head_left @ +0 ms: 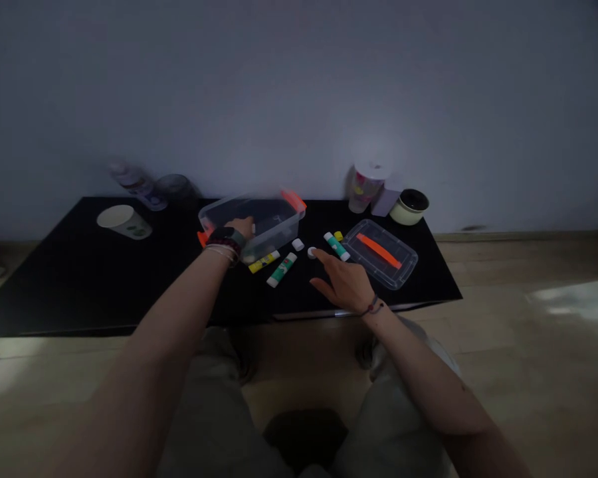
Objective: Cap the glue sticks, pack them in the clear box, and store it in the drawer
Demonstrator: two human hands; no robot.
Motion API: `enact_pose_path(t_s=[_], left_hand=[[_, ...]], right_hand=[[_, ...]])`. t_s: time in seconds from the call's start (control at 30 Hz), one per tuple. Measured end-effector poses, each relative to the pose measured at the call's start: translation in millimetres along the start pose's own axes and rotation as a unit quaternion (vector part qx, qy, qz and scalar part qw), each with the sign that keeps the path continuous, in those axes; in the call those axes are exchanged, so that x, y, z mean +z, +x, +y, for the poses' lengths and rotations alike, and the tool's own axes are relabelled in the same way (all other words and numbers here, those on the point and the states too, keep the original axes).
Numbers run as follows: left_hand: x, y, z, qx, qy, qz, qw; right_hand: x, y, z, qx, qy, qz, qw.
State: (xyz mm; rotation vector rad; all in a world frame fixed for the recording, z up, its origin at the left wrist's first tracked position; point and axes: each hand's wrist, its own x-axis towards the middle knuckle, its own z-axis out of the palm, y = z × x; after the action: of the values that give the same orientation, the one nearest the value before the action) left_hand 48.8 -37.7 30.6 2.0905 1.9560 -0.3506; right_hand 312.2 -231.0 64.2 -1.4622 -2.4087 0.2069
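Observation:
My left hand (241,230) reaches over the near side of a clear plastic box (279,234) with orange latches. Its fingers are curled, and what they hold is hard to make out, though a small whitish bit shows beside them. My right hand (347,284) has its index finger stretched onto a round white cap (311,252), thumb apart. Around the hands lie a yellow glue stick (264,261), a green-and-white glue stick (282,270), a second green-and-white stick (337,246), a white cap (298,245) and a yellow cap (338,236).
A clear lid (403,259) with an orange handle lies at the right on the black table (179,292). Behind it stand a lidded cup (363,189), a pale box (386,199) and a cream pot (408,211). A tipped paper cup (129,224) and blurred bottle (139,186) are left.

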Motion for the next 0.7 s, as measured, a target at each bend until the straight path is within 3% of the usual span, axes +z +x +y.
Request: enact_pose_path(t_s=[0.2,0.47,0.57,0.7], left_hand=[[3.4,4.8,-4.5,-0.017,0.064,-0.023,0.998],[-10.3,-10.2,3.5,-0.012,0.064,-0.027,0.998],[-22.9,-22.0,11.8,-0.003,0.065,0.009,0.998],[-38.5,-62.5,26.8,0.036,0.006,0.169,0.985]], right_hand=[[-6.4,0.3,-1.5,0.0,-0.006,-0.039,0.999],[-11.2,-0.2,-4.0,0.019,-0.018,-0.085,0.996],[-11.5,0.0,-4.5,0.028,-0.026,-0.101,0.994],[-7.5,0.6,-2.3,0.051,-0.047,-0.121,0.99]])
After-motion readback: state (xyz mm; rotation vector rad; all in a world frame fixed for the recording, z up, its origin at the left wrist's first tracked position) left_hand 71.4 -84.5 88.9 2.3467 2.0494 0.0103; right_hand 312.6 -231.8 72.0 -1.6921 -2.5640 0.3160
